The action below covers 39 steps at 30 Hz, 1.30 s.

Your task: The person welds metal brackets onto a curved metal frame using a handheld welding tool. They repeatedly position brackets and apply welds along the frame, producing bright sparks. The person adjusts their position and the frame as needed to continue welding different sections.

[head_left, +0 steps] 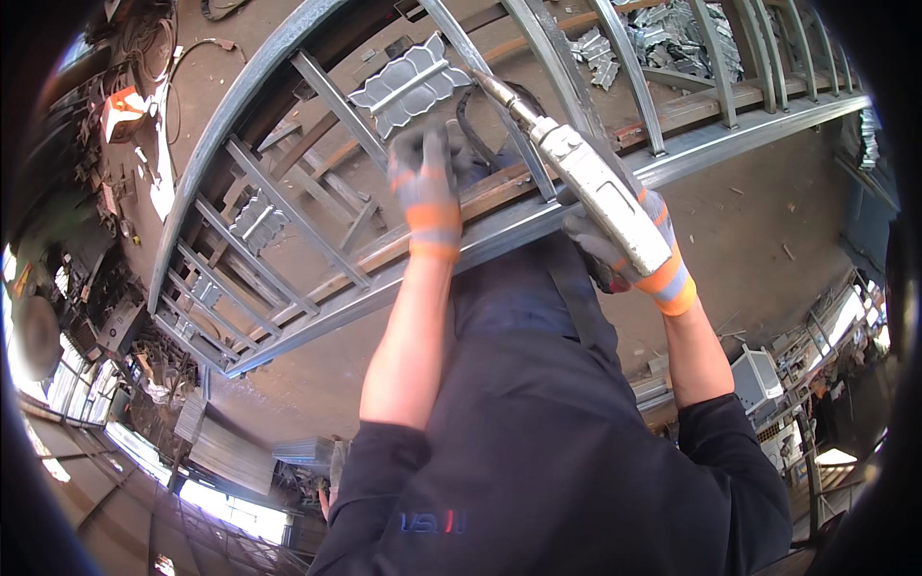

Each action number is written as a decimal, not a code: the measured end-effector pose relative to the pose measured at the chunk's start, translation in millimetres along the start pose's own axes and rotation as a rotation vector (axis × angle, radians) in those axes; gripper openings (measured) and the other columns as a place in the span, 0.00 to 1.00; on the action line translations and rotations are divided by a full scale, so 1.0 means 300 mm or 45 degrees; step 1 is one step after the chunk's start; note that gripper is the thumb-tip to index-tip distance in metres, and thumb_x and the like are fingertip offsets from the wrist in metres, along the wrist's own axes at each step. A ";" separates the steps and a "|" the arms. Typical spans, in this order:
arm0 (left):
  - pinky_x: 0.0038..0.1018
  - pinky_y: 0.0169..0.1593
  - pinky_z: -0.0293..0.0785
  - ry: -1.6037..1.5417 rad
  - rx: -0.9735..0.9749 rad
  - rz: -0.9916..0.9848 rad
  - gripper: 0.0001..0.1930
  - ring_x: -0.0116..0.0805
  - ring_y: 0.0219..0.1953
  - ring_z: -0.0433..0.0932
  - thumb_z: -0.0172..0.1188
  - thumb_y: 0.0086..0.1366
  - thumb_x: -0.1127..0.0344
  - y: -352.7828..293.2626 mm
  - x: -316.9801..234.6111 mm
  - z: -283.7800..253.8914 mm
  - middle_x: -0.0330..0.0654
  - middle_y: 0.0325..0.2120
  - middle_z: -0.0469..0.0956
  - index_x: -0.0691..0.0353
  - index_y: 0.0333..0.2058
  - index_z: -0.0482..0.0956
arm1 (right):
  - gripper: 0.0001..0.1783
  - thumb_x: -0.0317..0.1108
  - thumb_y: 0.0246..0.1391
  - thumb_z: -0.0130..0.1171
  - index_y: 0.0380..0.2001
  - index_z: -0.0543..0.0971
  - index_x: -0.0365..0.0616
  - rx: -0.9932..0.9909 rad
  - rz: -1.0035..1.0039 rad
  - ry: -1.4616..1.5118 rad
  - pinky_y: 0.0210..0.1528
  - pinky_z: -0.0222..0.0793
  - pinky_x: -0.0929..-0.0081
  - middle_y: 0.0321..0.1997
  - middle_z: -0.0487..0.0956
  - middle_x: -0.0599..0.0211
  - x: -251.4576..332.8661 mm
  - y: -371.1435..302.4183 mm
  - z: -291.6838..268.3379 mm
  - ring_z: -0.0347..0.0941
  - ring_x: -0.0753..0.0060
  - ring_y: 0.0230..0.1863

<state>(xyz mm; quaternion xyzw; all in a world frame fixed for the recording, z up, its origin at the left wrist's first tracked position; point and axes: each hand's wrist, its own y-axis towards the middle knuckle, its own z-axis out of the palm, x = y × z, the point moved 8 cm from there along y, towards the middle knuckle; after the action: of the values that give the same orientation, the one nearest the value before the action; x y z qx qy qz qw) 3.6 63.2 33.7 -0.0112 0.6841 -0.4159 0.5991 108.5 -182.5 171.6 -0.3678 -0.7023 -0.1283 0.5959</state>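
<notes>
My right hand point(642, 252), in a grey and orange work glove, is closed around a long silver welding gun point(605, 192). The gun's narrow tip points up and left, near a galvanized bar and the edge of a leaf-shaped metal ornament point(408, 86). My left hand point(425, 187), gloved alike, is smeared by motion just below that ornament. Its fingers are too blurred to read, and no held thing can be made out. Below both hands runs the long near rail of a galvanized metal frame point(514, 230) with a curved far rail and several crossbars.
A dark cable point(468, 120) loops beneath the frame near the gun. More leaf ornaments point(257, 223) sit between bars at left. A pile of silver metal pieces point(663, 43) lies beyond the frame. An orange and white box point(123, 113) stands at far left among cables.
</notes>
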 end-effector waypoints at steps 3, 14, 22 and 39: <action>0.32 0.34 0.82 0.718 -0.141 0.690 0.17 0.38 0.28 0.84 0.68 0.76 0.52 -0.024 -0.124 -0.119 0.44 0.30 0.82 0.61 0.44 0.79 | 0.31 0.24 0.54 0.78 0.62 0.82 0.40 -0.033 0.135 0.185 0.49 0.81 0.62 0.58 0.84 0.54 -0.043 -0.014 0.006 0.85 0.49 0.51; 0.31 0.23 0.66 -0.236 0.655 -0.316 0.16 0.32 0.19 0.71 0.67 0.75 0.55 0.301 0.075 -0.136 0.36 0.20 0.70 0.55 0.30 0.75 | 0.30 0.22 0.53 0.74 0.61 0.83 0.40 -0.008 0.216 0.120 0.52 0.80 0.76 0.51 0.87 0.67 0.023 -0.035 -0.039 0.82 0.79 0.45; 0.32 0.27 0.68 -0.165 0.568 -0.264 0.12 0.33 0.22 0.72 0.67 0.73 0.56 0.295 0.083 -0.158 0.38 0.23 0.73 0.58 0.38 0.79 | 0.29 0.20 0.54 0.73 0.61 0.83 0.39 0.055 0.142 -0.054 0.50 0.82 0.70 0.53 0.88 0.65 0.103 -0.014 -0.012 0.87 0.69 0.47; 0.34 0.29 0.78 -0.053 0.392 -0.318 0.18 0.35 0.28 0.81 0.72 0.70 0.58 0.273 0.077 -0.196 0.42 0.32 0.82 0.64 0.51 0.84 | 0.42 0.20 0.58 0.72 0.76 0.70 0.41 0.102 0.149 0.121 0.55 0.82 0.73 0.53 0.89 0.62 0.036 -0.022 0.094 0.86 0.76 0.51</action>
<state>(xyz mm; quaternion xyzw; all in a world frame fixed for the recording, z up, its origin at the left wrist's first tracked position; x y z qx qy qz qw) -12.1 137.5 -36.5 -0.0129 0.5932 -0.5865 0.5513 82.8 -165.8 176.1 -0.3775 -0.6551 -0.0825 0.6493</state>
